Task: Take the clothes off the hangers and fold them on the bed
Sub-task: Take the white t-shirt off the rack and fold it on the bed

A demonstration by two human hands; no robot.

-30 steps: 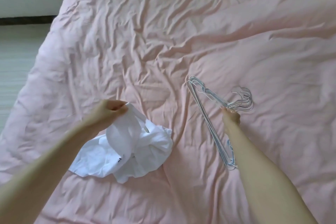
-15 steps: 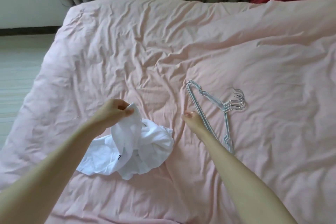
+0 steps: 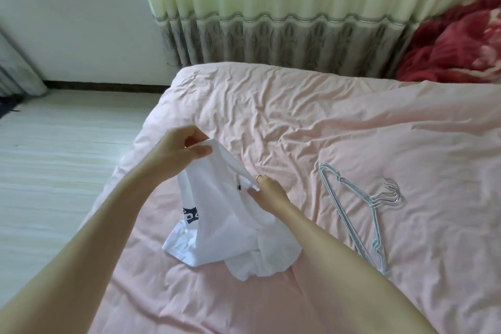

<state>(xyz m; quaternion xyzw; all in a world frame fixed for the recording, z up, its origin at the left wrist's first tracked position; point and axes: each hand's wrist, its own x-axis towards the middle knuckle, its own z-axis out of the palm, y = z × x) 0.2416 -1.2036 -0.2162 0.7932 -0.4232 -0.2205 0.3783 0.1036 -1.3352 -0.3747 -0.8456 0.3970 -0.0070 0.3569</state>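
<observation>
- The floor (image 3: 54, 160) of pale boards runs along the left, under a white wall (image 3: 81, 30).
- The left hand (image 3: 180, 153) is raised over the left edge of the bed (image 3: 298, 122), with thumb and curled fingers pinching the top edge of a white shirt (image 3: 217, 230).
- The shirt hangs from that pinch; its lower part lies bunched on the pink bedcover, and a black print shows on its left side.
- The right hand (image 3: 267, 194) grips the shirt's edge lower down, to the right of the left hand; a ring shows on one finger.
- A stack of bare wire hangers (image 3: 360, 206) lies flat on the bed, well apart from the shirt, hooks pointing right.
- A curtain (image 3: 271, 22) hangs behind the bed, and a red blanket (image 3: 455, 43) is heaped at the far right.
</observation>
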